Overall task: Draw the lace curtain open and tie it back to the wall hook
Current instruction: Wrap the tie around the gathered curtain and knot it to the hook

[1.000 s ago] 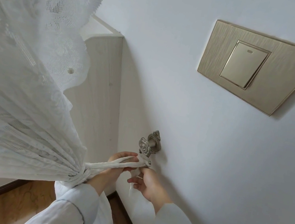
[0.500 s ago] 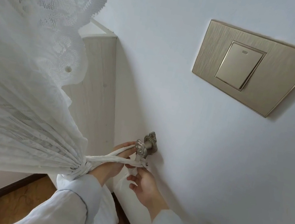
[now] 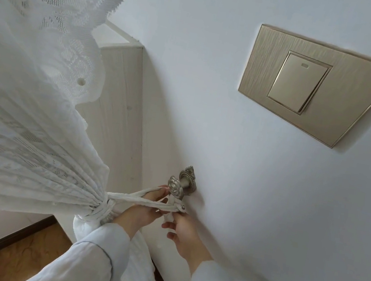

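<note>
Both hands at the tie-back just under the wall hook, lace curtain gathered and bound.

Nearest, two pale sleeves point(image 3: 94, 260) rising from the bottom edge; beyond them the right hand point(image 3: 184, 233) with fingers curled, pinching the loose end of the white tie-back point(image 3: 141, 200) just below the hook; beside it the left hand point(image 3: 142, 209) behind the two strands, fingertips up at the upper strand, grip there hard to make out; leftward, the lace curtain point(image 3: 19, 136) cinched into a tight bundle by the tie-back's wraps, fanning out wide above and hanging down below the knot; further on, the ornate metal wall hook point(image 3: 181, 184) on the white wall point(image 3: 267, 204), strands ending right beneath its knob; past that a pale wooden panel point(image 3: 115, 108); highest up, a brushed gold light switch point(image 3: 313, 86); down at the bottom left, brown floor point(image 3: 17, 257).
</note>
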`<state>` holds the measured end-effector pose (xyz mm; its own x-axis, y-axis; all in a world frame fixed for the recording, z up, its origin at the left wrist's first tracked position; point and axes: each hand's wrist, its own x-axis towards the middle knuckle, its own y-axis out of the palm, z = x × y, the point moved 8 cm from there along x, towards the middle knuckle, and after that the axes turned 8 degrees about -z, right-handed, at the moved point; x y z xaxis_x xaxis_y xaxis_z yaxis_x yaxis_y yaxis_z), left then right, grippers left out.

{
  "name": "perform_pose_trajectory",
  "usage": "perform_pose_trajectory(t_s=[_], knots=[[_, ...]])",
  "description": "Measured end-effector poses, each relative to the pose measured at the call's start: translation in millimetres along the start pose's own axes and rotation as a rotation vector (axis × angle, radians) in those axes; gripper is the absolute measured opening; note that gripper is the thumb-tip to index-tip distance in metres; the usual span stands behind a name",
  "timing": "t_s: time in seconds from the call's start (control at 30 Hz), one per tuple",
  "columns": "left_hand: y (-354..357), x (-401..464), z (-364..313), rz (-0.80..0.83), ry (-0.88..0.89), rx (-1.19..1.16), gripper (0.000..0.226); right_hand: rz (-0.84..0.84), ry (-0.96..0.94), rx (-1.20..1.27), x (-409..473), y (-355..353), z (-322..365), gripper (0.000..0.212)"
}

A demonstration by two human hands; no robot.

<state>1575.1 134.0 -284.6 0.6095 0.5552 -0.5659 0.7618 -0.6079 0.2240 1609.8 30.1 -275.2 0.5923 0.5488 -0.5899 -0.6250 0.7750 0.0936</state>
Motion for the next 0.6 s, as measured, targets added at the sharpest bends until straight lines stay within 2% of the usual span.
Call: perform_pose_trajectory(t_s=[0.17, 0.23, 0.3, 0.4, 0.6], knots=[[-3, -10, 13, -0.071, -0.124, -0.155, 0.007, -0.044, -0.005, -0.092, 8, -2, -3, 0.019], [-3, -14, 17, -0.05, -0.123, -0.123, 0.009, -0.049, 0.005, -0.088, 8, -2, -6, 0.023], [0, -14, 16, -0.047, -0.113, -0.111, 0.001, -0.051, 0.009, -0.088, 9, -1, -7, 0.026], [-2, -12, 10, -0.064, -0.011, -0.031, 0.011, -0.061, 0.027, -0.079, 9, -1, -8, 0.027], [-1, -19, 4, -0.084, 0.183, 0.072, 0.009, -0.107, 0.105, -0.014, 6, -1, -9, 0.024]])
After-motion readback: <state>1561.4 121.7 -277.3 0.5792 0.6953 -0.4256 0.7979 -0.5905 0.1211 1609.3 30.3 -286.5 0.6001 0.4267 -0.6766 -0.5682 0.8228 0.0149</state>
